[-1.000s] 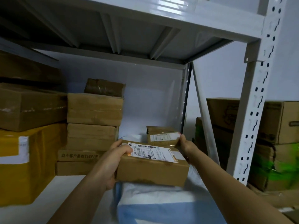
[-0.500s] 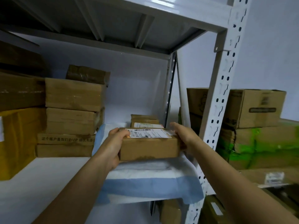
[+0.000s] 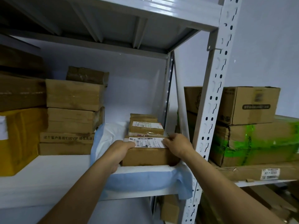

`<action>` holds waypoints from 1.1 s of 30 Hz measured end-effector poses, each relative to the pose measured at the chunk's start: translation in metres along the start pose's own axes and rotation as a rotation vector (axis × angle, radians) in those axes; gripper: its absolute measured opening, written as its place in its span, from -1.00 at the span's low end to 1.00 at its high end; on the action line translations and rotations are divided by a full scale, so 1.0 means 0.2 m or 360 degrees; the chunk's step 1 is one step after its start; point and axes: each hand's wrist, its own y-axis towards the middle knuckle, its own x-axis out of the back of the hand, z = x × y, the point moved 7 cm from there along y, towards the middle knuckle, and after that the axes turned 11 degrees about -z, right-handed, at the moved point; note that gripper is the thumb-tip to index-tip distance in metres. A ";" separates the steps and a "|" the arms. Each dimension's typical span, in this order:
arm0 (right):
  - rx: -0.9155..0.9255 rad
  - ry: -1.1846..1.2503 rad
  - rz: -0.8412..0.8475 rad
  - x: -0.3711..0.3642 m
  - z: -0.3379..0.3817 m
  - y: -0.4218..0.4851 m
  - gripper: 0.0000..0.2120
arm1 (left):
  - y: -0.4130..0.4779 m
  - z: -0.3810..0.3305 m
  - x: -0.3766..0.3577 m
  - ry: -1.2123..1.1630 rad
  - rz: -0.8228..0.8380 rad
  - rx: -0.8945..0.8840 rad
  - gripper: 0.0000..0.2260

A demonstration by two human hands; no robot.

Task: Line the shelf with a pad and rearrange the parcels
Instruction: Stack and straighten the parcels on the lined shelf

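Note:
A brown parcel [image 3: 148, 156] with a white barcode label sits on the white and blue pad [image 3: 142, 177] at the right end of the white shelf [image 3: 48, 180]. My left hand [image 3: 119, 153] grips its left side, thumb on the label. My right hand [image 3: 177, 145] holds its right top corner, fingers curled over the edge. Right behind it stands a smaller labelled parcel [image 3: 146, 128] on the same pad. The pad's blue edge hangs over the shelf's front lip.
A stack of brown boxes [image 3: 72, 110] stands left of the pad, a yellow parcel [image 3: 19, 139] further left. The perforated white upright [image 3: 210, 110] is close to my right hand. More cartons [image 3: 249, 104] fill the neighbouring rack. The upper shelf [image 3: 145, 18] hangs overhead.
The parcel has gone back and down onto the pad, close to the small parcel behind. My right hand shifted from the side to the top corner.

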 end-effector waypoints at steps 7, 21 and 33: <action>0.0079 -0.0203 0.0074 -0.07 0.00 -0.02 -0.68 | -0.03 -0.02 0.01 0.0222 -0.0109 -0.0098 -0.60; 0.0489 0.0111 -0.0133 0.06 0.41 -0.16 -0.71 | -0.11 -0.13 0.19 0.0138 -0.0430 -0.0349 -0.50; -0.0046 0.1096 0.0402 -0.26 0.94 0.03 -0.45 | 0.14 -0.43 0.99 0.0017 -0.1265 -0.0613 -0.65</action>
